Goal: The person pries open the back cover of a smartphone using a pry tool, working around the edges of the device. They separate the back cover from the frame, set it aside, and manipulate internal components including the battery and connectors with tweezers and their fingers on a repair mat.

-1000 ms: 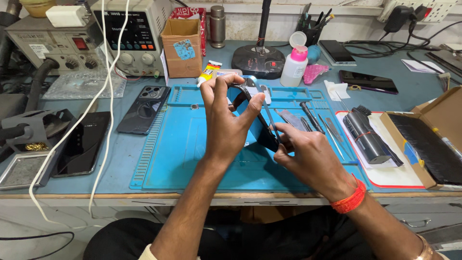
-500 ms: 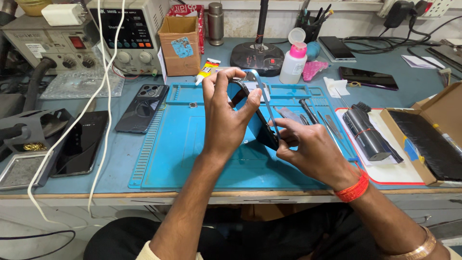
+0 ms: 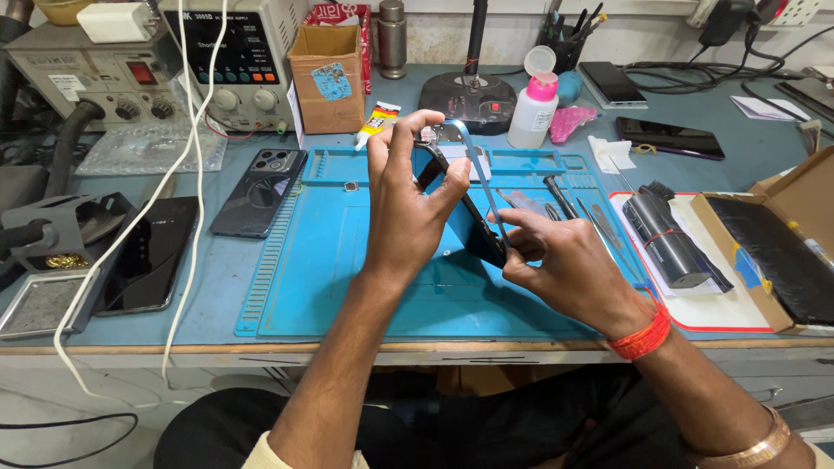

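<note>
My left hand grips the upper end of a dark phone body, held tilted above the blue work mat. My right hand holds its lower end, fingers pinched at the edge where a thin light frame or panel lifts away from the phone. The phone's lower part is hidden behind my right hand.
A phone back cover and a black phone lie left of the mat. Screwdrivers and a black brush lie to the right, beside an open cardboard box. A glue tube, white bottle, power supply and white cable stand behind.
Both hands have stayed over the mat with the phone. The thin frame now stands further apart from the phone body near my left fingers.
</note>
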Available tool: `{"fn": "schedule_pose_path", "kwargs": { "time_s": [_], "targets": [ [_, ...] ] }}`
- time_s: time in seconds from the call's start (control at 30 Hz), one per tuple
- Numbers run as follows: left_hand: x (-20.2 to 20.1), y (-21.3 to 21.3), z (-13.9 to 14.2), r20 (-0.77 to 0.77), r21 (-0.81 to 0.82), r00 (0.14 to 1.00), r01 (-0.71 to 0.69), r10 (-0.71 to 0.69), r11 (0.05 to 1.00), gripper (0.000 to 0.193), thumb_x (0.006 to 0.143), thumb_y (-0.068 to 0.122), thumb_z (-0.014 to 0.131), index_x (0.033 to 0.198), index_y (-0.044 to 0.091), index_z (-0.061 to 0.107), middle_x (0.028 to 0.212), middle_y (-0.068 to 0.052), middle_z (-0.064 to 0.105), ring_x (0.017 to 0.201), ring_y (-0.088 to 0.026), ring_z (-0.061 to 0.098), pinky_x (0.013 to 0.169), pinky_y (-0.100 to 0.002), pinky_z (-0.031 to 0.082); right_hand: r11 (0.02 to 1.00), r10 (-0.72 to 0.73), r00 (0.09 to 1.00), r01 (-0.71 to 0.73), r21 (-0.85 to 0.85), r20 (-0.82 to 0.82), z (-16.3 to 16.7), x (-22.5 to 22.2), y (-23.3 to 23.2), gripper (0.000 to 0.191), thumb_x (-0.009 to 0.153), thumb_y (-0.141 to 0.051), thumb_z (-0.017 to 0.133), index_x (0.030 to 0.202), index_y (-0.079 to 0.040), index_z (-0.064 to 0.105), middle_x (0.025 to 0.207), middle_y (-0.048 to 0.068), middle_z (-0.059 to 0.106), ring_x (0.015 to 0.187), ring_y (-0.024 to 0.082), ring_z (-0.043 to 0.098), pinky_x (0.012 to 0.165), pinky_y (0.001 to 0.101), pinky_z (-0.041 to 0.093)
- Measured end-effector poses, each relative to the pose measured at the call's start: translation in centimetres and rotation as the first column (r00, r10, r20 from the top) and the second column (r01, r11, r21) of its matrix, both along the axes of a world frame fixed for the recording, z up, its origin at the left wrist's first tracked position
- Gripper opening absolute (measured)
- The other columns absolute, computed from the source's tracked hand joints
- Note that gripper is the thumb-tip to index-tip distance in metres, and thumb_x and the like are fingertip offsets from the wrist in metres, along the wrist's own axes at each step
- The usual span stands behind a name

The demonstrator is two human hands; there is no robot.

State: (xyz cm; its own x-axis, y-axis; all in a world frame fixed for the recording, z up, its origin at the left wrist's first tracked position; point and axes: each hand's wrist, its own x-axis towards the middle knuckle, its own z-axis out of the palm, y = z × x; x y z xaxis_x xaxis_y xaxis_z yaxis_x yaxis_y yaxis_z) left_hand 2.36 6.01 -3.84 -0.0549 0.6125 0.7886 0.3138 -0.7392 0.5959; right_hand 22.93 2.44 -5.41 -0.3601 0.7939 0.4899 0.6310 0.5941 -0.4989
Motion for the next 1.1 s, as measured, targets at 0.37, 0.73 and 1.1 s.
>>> {"fn": "schedule_pose_path", "kwargs": {
  "time_s": [0.37,0.73,1.1],
  "targets": [
    [-0.06,0.26,-0.07,0.025,0.018,0.999,0.045,-0.045,0.999,0.039,0.097,0.022,0.073,0.124,0.006,0.050,0.121,-0.014,0.051,0.111,-0.026,0.054,0.101,-0.040,0.049,1.000,-0.010,1.000,0.010,-0.007,0.000,0.01,-0.06,0.00,0.047,0.081,-0.001,0.070,0.127,0.000,0.064,0.088,0.014,0.079,0.079,0.017,0.080,0.073,0.0298,0.064],
    [-0.20,0.28,0.34,0.002,0.030,0.999,0.047,-0.047,0.998,0.040,0.094,0.020,0.072,0.123,0.004,0.050,0.117,-0.013,0.054,0.111,-0.028,0.055,0.101,-0.042,0.048,1.000,-0.002,1.000,0.002,0.001,-0.016,-0.29,-0.03,0.03,0.047,0.080,0.000,0.071,0.127,0.000,0.064,0.088,0.014,0.079,0.079,0.016,0.080,0.073,0.0290,0.065],
    [-0.26,0.25,0.33,-0.004,0.012,0.997,0.076,-0.076,0.997,0.041,0.094,0.020,0.071,0.125,0.004,0.049,0.119,-0.014,0.054,0.116,-0.029,0.055,0.104,-0.043,0.047,1.000,-0.016,1.000,0.016,-0.005,-0.024,-0.04,-0.33,-0.33,0.048,0.080,0.000,0.072,0.127,-0.001,0.064,0.087,0.012,0.079,0.077,0.015,0.080,0.073,0.0286,0.065]
  ]
}}
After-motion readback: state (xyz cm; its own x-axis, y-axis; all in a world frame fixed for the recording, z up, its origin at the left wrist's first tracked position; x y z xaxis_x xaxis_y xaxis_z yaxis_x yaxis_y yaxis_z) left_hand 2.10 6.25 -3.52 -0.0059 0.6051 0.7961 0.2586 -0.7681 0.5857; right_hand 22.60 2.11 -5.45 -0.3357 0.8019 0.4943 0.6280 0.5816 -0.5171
